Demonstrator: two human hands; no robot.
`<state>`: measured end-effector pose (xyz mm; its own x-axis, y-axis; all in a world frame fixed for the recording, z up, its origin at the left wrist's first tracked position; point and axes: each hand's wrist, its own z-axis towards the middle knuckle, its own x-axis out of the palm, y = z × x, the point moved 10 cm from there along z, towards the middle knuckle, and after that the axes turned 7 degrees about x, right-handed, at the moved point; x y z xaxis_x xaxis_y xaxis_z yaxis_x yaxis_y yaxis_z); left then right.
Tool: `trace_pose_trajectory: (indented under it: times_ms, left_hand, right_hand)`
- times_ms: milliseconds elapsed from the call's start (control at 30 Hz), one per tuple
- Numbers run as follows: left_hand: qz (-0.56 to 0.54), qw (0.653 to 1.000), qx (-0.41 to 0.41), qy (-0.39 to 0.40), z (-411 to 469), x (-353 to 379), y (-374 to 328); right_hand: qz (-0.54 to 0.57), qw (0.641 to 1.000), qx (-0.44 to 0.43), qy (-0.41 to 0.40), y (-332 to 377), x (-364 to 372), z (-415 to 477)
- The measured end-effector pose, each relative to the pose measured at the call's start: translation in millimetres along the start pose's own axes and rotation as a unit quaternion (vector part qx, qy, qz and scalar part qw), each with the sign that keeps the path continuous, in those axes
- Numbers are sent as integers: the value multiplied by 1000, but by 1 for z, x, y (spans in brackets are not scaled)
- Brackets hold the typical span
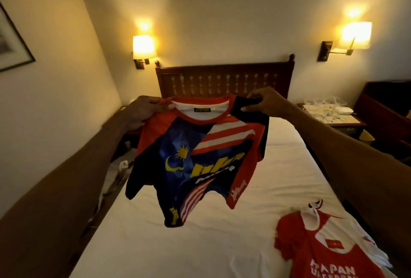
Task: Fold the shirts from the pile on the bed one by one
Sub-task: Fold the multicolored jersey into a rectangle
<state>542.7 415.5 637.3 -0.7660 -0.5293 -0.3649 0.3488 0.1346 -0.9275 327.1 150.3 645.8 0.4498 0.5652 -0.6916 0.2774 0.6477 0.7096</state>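
Here, left hand (145,110) and right hand (265,104) pinch shirt (195,157) above bed (178,246).

Between the fingertips of the left hand (142,110) and the right hand (264,104), the small dark label (202,109) in the neck of the red, blue and flag-striped jersey (178,179) is too small to read, its yellow lettering (218,164) below them is broken by folds, and the red-and-white shirt pile (311,244), well below the right fingers, runs off the bottom edge.
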Motion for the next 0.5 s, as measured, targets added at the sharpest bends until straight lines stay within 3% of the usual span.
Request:
trace_pose_trajectory:
  times_ms: [167,300,500]
  left_hand:
    - [30,999,17,16,-21,-44,-6]
    - [109,993,47,-17,-31,-73,-23]
    - [36,997,-36,57,-48,-95,-4]
  right_hand:
    - [-10,999,-28,-17,49,16,10]
    - [-44,997,-54,-31,81,21,13]
    - [-40,999,3,23,76,24,5]
